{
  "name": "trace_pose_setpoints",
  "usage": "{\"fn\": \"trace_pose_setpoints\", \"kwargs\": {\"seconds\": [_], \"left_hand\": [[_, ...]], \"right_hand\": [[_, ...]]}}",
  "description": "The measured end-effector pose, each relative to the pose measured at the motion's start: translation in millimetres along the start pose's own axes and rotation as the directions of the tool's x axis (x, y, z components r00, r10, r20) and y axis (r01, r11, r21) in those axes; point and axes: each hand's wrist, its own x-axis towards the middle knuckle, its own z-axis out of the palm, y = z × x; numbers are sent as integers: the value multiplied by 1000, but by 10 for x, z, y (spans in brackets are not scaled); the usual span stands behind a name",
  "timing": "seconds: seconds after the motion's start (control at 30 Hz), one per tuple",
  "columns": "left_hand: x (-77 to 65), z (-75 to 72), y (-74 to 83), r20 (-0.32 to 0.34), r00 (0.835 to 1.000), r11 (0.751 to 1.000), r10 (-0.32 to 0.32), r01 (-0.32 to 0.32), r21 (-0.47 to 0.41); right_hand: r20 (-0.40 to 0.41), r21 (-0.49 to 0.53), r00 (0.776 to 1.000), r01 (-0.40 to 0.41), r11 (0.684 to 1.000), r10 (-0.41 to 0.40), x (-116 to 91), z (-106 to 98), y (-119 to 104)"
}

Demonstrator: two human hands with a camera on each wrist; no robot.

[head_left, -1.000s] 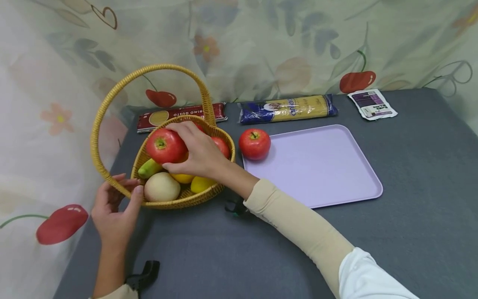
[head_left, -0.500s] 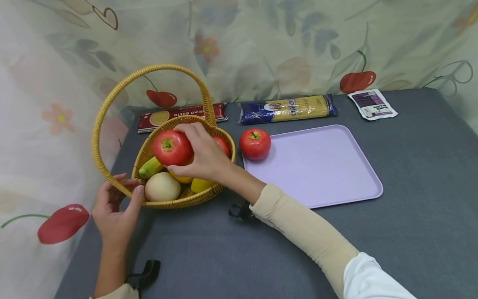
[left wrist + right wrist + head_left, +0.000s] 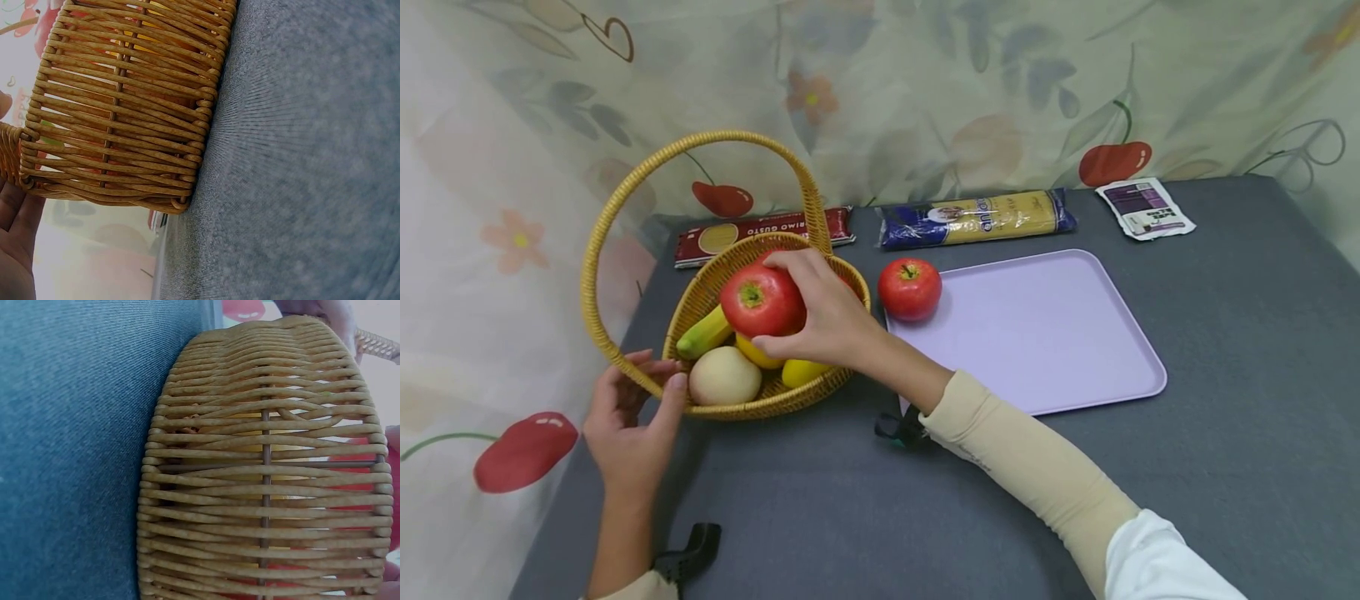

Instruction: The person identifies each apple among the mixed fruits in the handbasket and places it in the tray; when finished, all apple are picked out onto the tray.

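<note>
My right hand (image 3: 831, 312) grips a red apple (image 3: 763, 300) over the wicker basket (image 3: 782, 407), thumb below it and fingers across its top. Under the apple lie a green-yellow banana (image 3: 706, 333), a pale round fruit (image 3: 726, 376) and yellow fruits (image 3: 805, 372); another red fruit is mostly hidden behind the hand. At the basket's front left, my left hand (image 3: 632, 417) holds the foot of the tall handle, thumb on the near side and fingers behind. The left wrist view shows the basket's woven side (image 3: 125, 100) beside those fingers.
Right of the basket, a second red apple (image 3: 910, 289) sits at the left corner of a lilac tray (image 3: 1037, 333). Behind stand a dark red packet (image 3: 715, 237), a blue-and-yellow pasta packet (image 3: 977, 219) and a white-and-purple pouch (image 3: 1146, 208), near the patterned curtain (image 3: 925, 100).
My right hand has carried the apple a little to the right and down over the basket, uncovering more of the banana. The left hand stays at the handle.
</note>
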Motion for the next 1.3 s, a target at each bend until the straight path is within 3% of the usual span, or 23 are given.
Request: {"fn": "trace_pose_setpoints", "kwargs": {"seconds": [0.37,0.83,1.3], "left_hand": [[-7,-5,17,3,1000,999,-1,1,32],[3,1,-15,2,1000,1000,5,-5,11],[1,-6,-2,9,1000,999,-12,11,42]], "right_hand": [[-29,18,1000,-8,1000,9,-111,-142,8],[-79,39,995,-51,998,54,-203,-324,21],[-137,150,983,-99,984,120,-282,-533,147]]}}
